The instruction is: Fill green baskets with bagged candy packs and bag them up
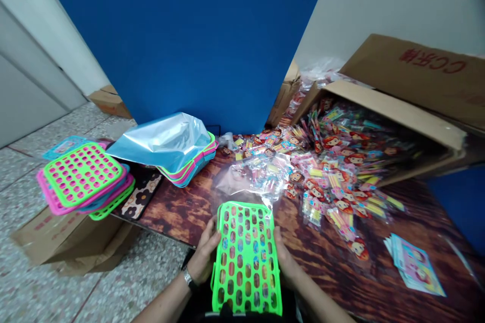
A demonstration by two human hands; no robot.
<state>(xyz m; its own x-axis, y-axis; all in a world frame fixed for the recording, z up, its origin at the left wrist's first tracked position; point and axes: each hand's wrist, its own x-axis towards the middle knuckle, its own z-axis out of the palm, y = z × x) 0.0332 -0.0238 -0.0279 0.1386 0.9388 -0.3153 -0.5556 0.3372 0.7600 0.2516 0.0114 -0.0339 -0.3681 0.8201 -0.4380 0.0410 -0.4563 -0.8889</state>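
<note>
A bright green plastic basket with oval holes (246, 257) lies between my two hands near my lap, its perforated side facing up. Coloured contents show through the holes. My left hand (205, 248) is closed on its left edge, and a watch is on that wrist. Along the right edge, my right hand (285, 257) grips it, with the fingers partly hidden beneath. A clear plastic bag (242, 184) lies at the basket's far end, its edge over the top corner.
Small character-printed packets (341, 197) spill from a cardboard box (401, 111) at right. Printed cards (417, 265) lie nearer. At left are stacked baskets under a plastic bag sheaf (166, 141), perforated lids (85, 174) and a patterned phone (140, 197). A blue panel (189, 35) stands behind.
</note>
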